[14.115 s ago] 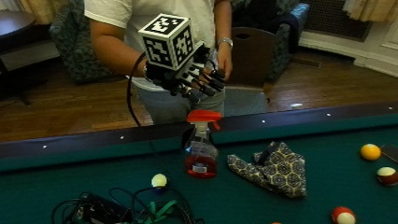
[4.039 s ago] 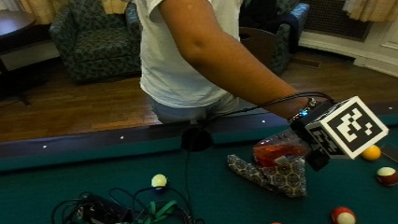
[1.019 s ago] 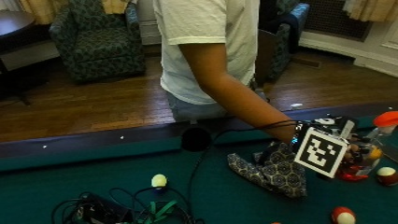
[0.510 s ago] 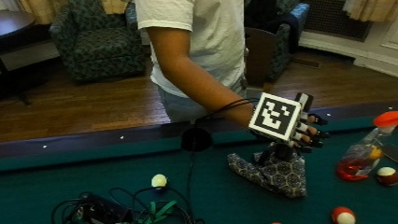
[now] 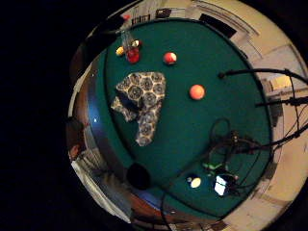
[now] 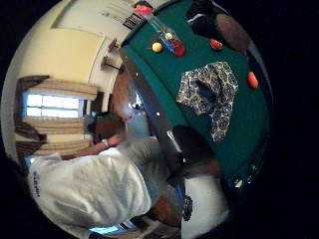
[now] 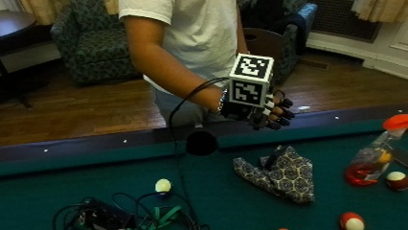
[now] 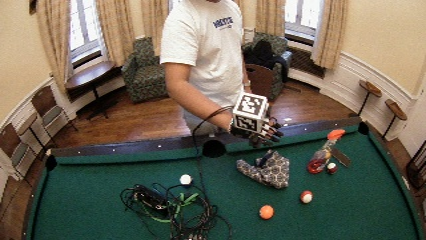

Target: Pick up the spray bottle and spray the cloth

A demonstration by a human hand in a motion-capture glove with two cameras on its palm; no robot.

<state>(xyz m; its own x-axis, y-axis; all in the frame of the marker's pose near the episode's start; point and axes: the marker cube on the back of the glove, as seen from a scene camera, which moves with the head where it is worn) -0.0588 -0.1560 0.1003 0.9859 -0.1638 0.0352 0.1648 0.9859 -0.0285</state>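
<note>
White short-sleeved T-shirt, dark chest lettering; black glove on right grip.

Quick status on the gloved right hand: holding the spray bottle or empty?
Right hand: empty, fingers loosely curled, held above the table rail. The spray bottle stands apart on the felt, beyond the cloth.

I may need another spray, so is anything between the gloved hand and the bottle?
Nothing visible stands in the way. The hand hovers above the rail, holding nothing; the bottle stands on the felt beyond the cloth, which lies below that path.
</note>
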